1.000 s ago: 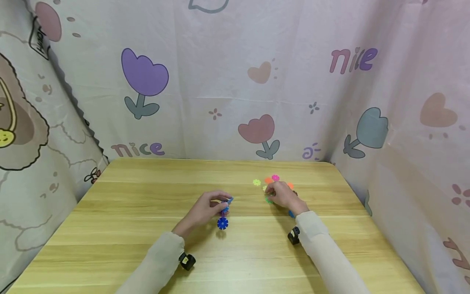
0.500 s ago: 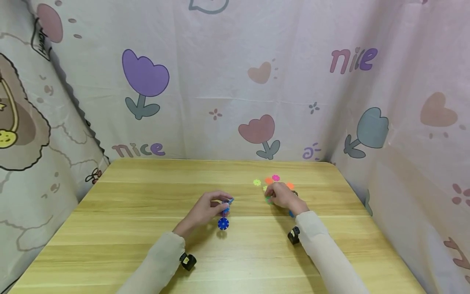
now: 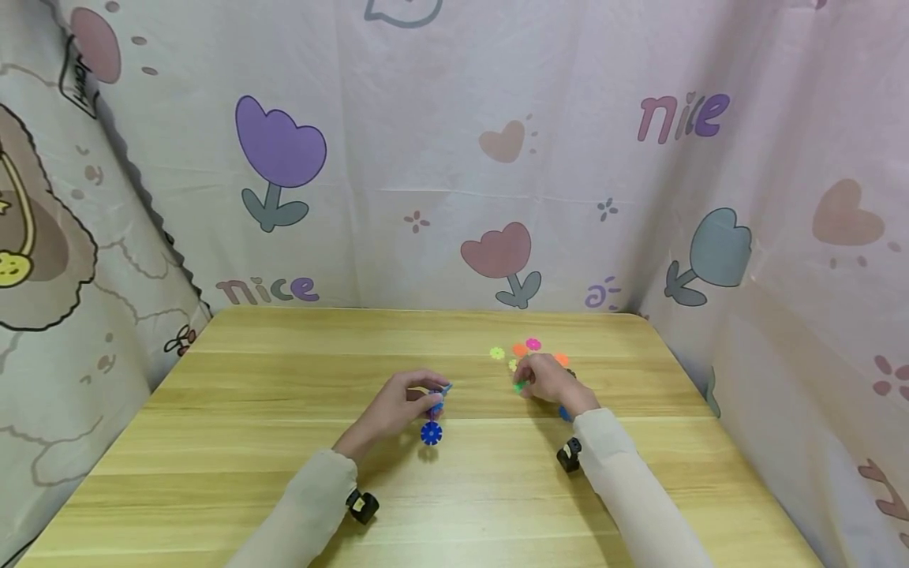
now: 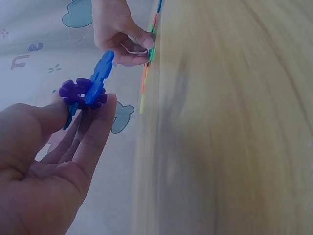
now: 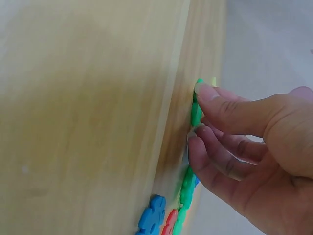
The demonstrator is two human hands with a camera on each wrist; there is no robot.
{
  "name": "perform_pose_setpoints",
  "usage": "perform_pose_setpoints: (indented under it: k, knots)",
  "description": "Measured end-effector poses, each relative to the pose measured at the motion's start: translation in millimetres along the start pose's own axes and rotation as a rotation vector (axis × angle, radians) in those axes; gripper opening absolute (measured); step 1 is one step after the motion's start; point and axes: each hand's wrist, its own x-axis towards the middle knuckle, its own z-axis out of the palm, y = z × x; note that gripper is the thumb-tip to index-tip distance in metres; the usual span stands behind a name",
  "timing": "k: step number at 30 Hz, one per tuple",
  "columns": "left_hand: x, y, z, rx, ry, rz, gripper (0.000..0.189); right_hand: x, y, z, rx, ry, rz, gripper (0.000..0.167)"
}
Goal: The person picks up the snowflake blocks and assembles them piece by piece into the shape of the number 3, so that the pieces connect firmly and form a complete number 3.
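Observation:
My left hand [image 3: 398, 402] pinches a small cluster of joined plastic snowflake discs above the table, left of centre. In the left wrist view a purple disc [image 4: 70, 91] is slotted to a blue disc [image 4: 100, 77], between thumb and fingertips. A dark blue disc [image 3: 431, 433] hangs at the cluster's lower end in the head view. Farther right, my right hand [image 3: 545, 377] is low over the loose discs. Its thumb and fingers pinch a green snowflake disc [image 5: 196, 111], seen nearly edge-on in the right wrist view and partly covered by the thumb.
Loose discs lie around my right hand: a yellow-green disc [image 3: 497, 353], an orange disc [image 3: 520, 349], a pink disc [image 3: 533, 344] and a blue disc [image 3: 565, 412]. Others are hidden under the hand. A patterned curtain [image 3: 398, 158] hangs behind the wooden table [image 3: 248, 339].
My right fingers have shifted slightly, and the green disc at their tips shows more plainly. My left hand and its cluster stay almost still.

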Motion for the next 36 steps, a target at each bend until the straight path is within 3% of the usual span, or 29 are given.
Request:
perform_pose_setpoints:
  k: [11,17,27,36]
  knots:
    - [0.4,-0.6,0.8,-0.014,0.0,-0.005,0.026,-0.4,0,-1,0.007,0.009,0.027,0.016]
    - [-0.6,-0.6,0.7,-0.02,0.007,-0.012,0.025,-2.2,-3,-3,0.025,0.032,-0.001,0.01]
    - [-1.1,-0.1,1.5,-0.025,0.011,-0.02,0.019,-2.7,-19,-10,0.158,0.036,0.005,0.006]
    - [-0.2,-1.5,1.7,-0.017,0.007,-0.018,0.021,1.1,-39,-13,0.228,0.036,-0.095,0.004]
